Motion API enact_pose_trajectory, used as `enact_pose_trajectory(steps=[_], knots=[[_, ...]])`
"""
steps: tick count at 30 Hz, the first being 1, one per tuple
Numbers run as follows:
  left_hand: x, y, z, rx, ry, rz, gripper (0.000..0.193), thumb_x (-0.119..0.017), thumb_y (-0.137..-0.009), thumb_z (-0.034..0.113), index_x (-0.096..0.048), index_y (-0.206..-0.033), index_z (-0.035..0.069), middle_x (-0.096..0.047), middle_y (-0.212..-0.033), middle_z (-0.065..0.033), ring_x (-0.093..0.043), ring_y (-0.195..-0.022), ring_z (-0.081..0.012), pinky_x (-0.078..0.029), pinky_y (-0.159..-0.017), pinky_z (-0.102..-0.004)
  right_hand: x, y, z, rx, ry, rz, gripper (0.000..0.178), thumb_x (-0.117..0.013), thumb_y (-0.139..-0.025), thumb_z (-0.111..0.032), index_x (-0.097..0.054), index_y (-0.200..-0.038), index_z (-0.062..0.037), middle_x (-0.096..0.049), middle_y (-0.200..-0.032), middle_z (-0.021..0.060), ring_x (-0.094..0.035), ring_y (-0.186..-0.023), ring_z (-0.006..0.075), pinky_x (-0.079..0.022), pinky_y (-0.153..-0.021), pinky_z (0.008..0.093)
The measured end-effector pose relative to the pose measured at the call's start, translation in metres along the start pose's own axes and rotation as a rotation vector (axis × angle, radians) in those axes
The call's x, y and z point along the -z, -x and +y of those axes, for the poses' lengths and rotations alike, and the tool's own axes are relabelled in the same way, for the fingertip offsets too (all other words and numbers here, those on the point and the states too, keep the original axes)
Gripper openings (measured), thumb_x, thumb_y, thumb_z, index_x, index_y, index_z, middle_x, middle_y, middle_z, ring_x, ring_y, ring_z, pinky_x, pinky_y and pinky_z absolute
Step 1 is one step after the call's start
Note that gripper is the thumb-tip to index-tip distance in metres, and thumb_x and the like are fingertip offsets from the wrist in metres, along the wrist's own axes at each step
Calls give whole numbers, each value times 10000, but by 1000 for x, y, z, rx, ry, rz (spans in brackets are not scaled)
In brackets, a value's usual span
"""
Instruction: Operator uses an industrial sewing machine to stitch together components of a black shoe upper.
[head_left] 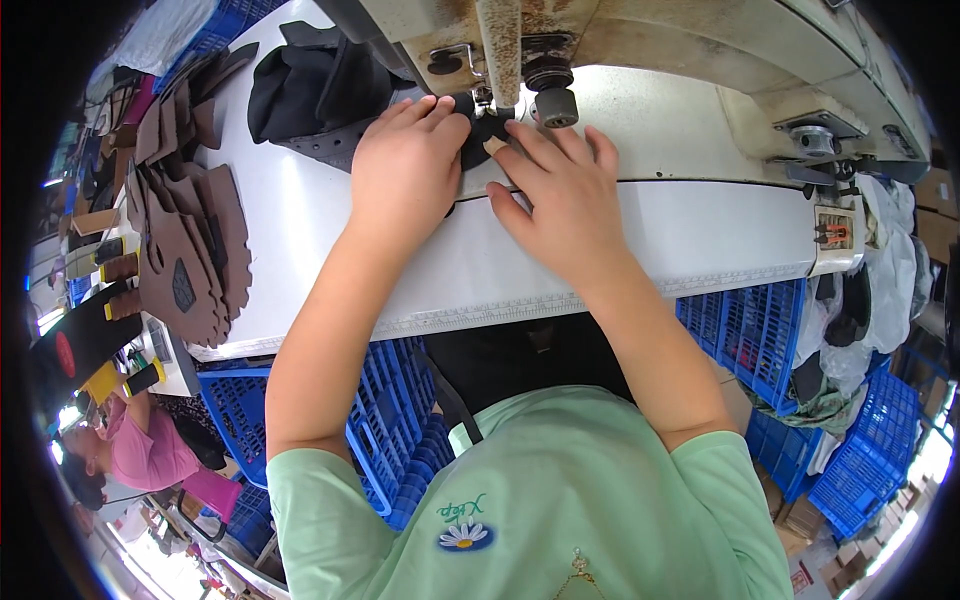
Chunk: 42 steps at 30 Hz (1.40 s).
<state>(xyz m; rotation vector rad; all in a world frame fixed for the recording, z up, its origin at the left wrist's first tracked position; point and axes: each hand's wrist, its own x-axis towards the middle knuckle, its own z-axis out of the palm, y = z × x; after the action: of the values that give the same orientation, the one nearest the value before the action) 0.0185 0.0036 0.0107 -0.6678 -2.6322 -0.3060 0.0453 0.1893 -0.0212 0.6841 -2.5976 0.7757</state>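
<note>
A black shoe upper [318, 95] lies on the white sewing machine table, its edge running in under the needle area [487, 100]. My left hand [412, 155] presses on the upper just left of the needle, its fingers bent and close together over the material. To the right of the needle, my right hand [562, 185] rests with fingers spread, its fingertips touching the edge of the black material. One right fingertip carries a beige wrap [494, 145]. Part of the upper is hidden beneath my left hand.
The sewing machine [660, 45] arches over my hands. Brown cut pieces [185, 250] are stacked at the table's left end. Blue crates [745, 335] stand below on both sides. A ruler strip [480, 312] follows the near edge. Another person [150, 450] sits at far left.
</note>
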Motion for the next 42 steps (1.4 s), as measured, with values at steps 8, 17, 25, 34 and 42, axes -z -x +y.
enact_pose_trajectory(steps=[8,17,25,34,42], knots=[[-5,0,15,32,-88,28,178,-637,-708,47,-652,-884,33,-713,-1100,-168,-659,-1093,-307,-488,-1002,-429,0,-1,-2,-34,24,3,407,-726,-770,-289,-696,-1121,-85,-645,-1239,53,-492,-1297,268,-279,-1064,596],[-15,1,18,93,-140,35,202,-636,-701,81,-665,-887,5,-717,-1095,-177,-673,-1066,-315,-499,-982,-417,-2,-2,-1,-55,38,-18,460,-713,-781,-322,-669,-1163,-69,-629,-1278,72,-464,-1326,279,-271,-1070,620],[-16,1,19,90,-139,71,199,-648,-699,97,-654,-878,10,-714,-1085,-182,-671,-1056,-322,-497,-978,-420,-2,-2,-1,-47,24,-36,477,-707,-786,-321,-655,-1190,-72,-613,-1303,65,-466,-1322,290,-270,-1072,618],[28,54,36,117,75,105,321,-664,-786,31,-684,-1107,45,-654,-1251,-158,-584,-1220,-319,-411,-1086,-458,-3,-2,3,11,98,-40,503,-680,-836,-330,-615,-1276,-96,-586,-1363,69,-459,-1326,319,-254,-1106,587],[43,107,-7,689,578,362,420,-629,-850,34,-585,-1265,-15,-591,-1334,-193,-559,-1257,-321,-435,-1065,-399,-2,-5,-40,65,-136,58,415,-705,-788,-170,-662,-1190,-74,-597,-1266,110,-528,-1197,331,-380,-1029,479]])
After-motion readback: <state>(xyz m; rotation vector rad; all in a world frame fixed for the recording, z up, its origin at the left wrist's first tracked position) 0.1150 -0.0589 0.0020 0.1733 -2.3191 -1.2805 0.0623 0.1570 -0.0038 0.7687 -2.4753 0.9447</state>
